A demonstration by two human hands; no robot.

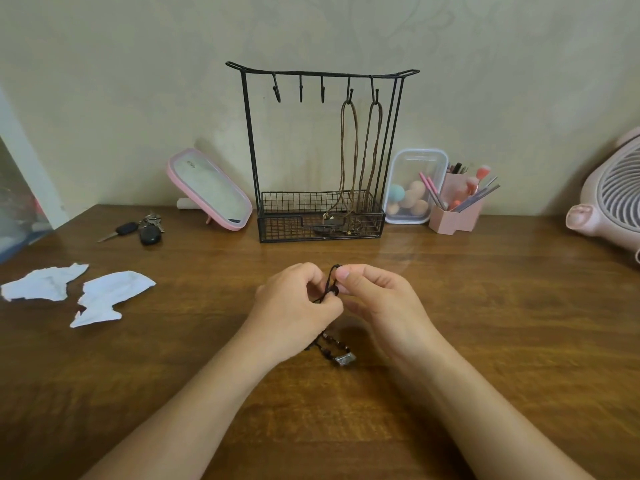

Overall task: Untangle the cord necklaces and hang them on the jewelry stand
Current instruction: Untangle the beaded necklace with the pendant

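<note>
A black cord necklace (330,284) is pinched between my left hand (294,306) and my right hand (375,296) above the middle of the wooden table. Its dark beads and a silver pendant (344,360) trail down onto the table under my hands. Behind them stands the black wire jewelry stand (249,133) with several hooks on its top bar. Two brown cord necklaces (349,150) hang from the two right hooks, and their ends lie in the stand's mesh basket. The three left hooks are bare.
Two torn white paper pieces (110,296) lie at the left. Car keys (145,230) and a pink mirror (211,190) sit left of the stand. A clear box of sponges (412,188), a pink brush holder (457,209) and a pink fan (613,195) are at the right.
</note>
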